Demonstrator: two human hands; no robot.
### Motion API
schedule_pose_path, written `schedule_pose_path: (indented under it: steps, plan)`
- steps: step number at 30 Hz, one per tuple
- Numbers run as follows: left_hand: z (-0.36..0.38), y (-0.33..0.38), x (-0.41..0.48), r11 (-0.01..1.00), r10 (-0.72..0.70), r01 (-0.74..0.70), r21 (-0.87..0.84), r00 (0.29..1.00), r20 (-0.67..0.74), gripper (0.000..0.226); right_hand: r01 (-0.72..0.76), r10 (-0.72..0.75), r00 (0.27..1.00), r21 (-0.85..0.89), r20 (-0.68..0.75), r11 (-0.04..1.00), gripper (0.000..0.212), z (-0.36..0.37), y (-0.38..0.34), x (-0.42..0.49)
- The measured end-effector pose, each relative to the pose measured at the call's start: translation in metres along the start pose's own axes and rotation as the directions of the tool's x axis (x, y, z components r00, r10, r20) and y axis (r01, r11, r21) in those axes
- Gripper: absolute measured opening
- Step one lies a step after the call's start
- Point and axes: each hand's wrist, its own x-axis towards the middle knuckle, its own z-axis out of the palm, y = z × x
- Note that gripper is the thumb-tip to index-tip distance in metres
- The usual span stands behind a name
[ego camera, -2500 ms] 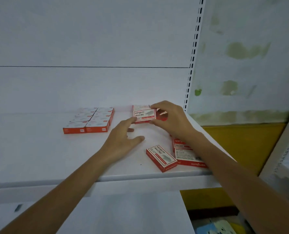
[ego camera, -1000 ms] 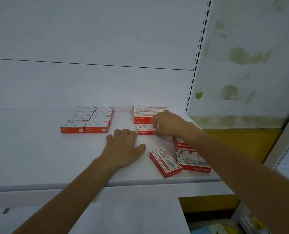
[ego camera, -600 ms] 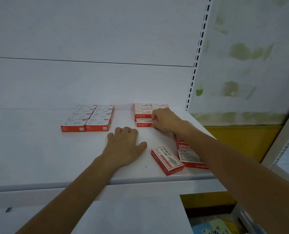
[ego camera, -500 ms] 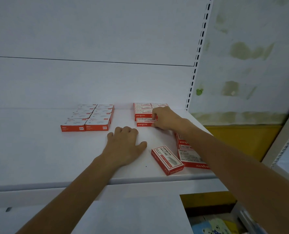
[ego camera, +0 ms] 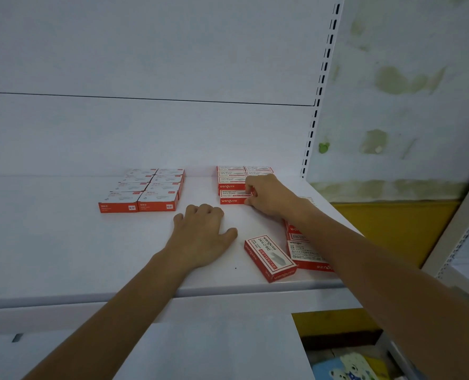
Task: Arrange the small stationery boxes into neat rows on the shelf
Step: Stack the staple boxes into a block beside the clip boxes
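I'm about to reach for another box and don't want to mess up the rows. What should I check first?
1. Front box in line with the right group behind it: ok.
2. Right hand released: not ok, it grips that box's right end.
3. Left hand free: ok, rests on the shelf, holding nothing.
4. Skewed box reachable: ok, uncovered near the front edge.
5. Boxes under the right forearm: cannot tell, partly hidden.
6. Left group tidy: ok.
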Motion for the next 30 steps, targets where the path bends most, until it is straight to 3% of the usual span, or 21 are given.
schedule_pose_path:
  steps: [8,10,12,13,15,17,19,22,24,30]
  plan:
    - [-0.001,0.000,-0.001,1.000,0.016,-0.016,-0.024,1.000,-0.008,0.045,0.028,-0.029,0.999,-0.036,-0.021,0.999,0.019,0.002,0.000,0.000]
    - [-0.005,0.002,-0.004,0.980,0.069,-0.095,-0.175,0.986,-0.150,0.032,0.029,-0.030,0.999,-0.044,-0.028,0.999,0.020,0.003,0.001,-0.001]
    - [-0.011,0.005,-0.010,0.903,0.151,-0.272,-0.333,0.925,-0.348,0.022,0.028,-0.030,0.999,-0.046,-0.035,0.999,0.021,0.003,0.000,-0.001]
    - [-0.014,0.007,-0.014,0.856,0.200,-0.345,-0.385,0.908,-0.368,0.023,0.017,-0.019,0.999,-0.062,-0.036,0.998,0.023,0.002,0.000,-0.001]
    - [-0.018,0.010,-0.020,0.776,0.330,-0.425,-0.466,0.903,-0.274,0.028,-0.023,0.017,0.999,-0.143,-0.048,0.989,0.028,0.001,-0.002,-0.001]
    - [-0.019,0.011,-0.021,0.738,0.405,-0.415,-0.533,0.903,-0.142,0.032,-0.041,0.018,0.992,-0.185,-0.123,0.982,0.026,-0.001,-0.005,-0.002]
    - [-0.020,0.010,-0.018,0.746,0.434,-0.360,-0.559,0.901,-0.001,0.035,-0.023,-0.019,0.964,-0.154,-0.266,0.988,0.022,-0.005,-0.007,-0.004]
    - [-0.018,0.009,-0.016,0.822,0.465,-0.355,-0.445,0.870,0.163,0.045,0.033,-0.074,0.903,-0.103,-0.423,0.994,0.017,-0.010,-0.009,-0.009]
    - [-0.017,0.008,-0.016,0.831,0.471,-0.371,-0.414,0.866,0.169,0.047,0.046,-0.078,0.910,-0.087,-0.408,0.995,0.016,-0.013,-0.009,-0.012]
    - [-0.016,0.005,-0.014,0.761,0.449,-0.363,-0.538,0.893,0.033,0.035,0.090,-0.097,0.941,-0.037,-0.324,0.995,0.017,-0.029,-0.001,-0.020]
